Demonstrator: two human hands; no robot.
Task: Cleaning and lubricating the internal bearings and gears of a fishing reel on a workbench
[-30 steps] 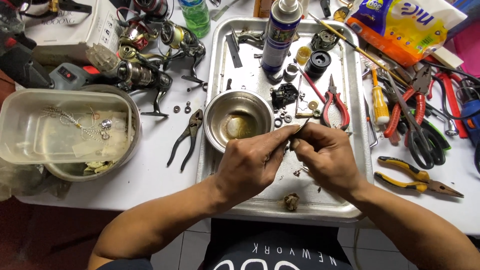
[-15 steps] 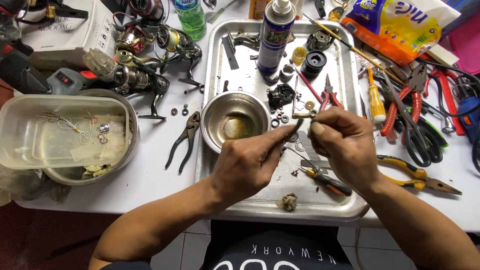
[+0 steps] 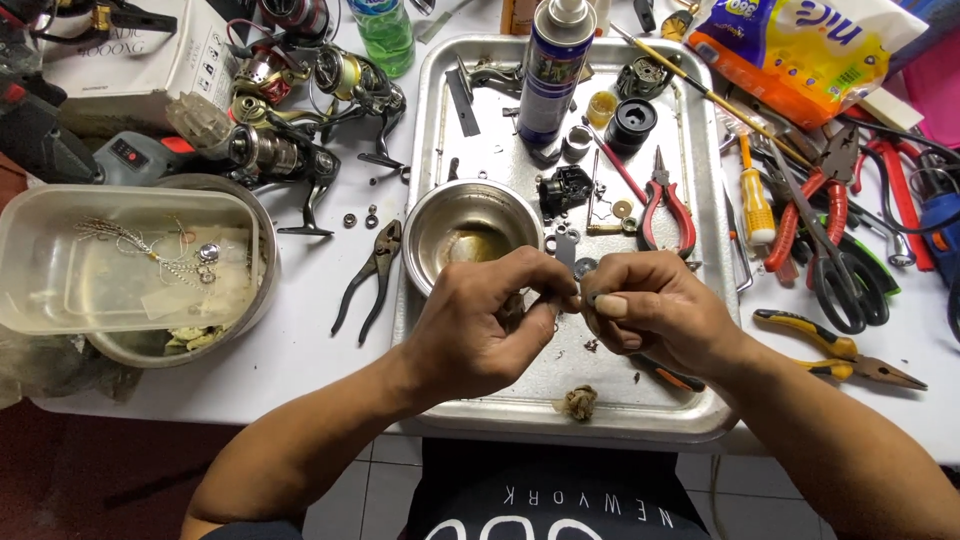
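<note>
My left hand (image 3: 485,325) and my right hand (image 3: 655,315) meet fingertip to fingertip over the front half of a metal tray (image 3: 560,425). Between thumbs and forefingers they pinch a small metal part (image 3: 580,296), mostly hidden by the fingers. Something dark shows inside the curled fingers of my left hand; I cannot tell what it is. A steel bowl (image 3: 470,230) with a little brownish liquid stands just behind my left hand. A small frayed wad (image 3: 578,402) lies on the tray in front of my hands.
On the tray are a spray can (image 3: 553,60), red-handled pliers (image 3: 665,205) and small reel parts. Black pliers (image 3: 370,275), fishing reels (image 3: 290,150) and a plastic tub (image 3: 120,260) lie left. Yellow-handled pliers (image 3: 840,345) and several tools crowd the right.
My right hand has come down and left from its raised spot half a second ago. Both hands are again pressed together lower over the tray.
</note>
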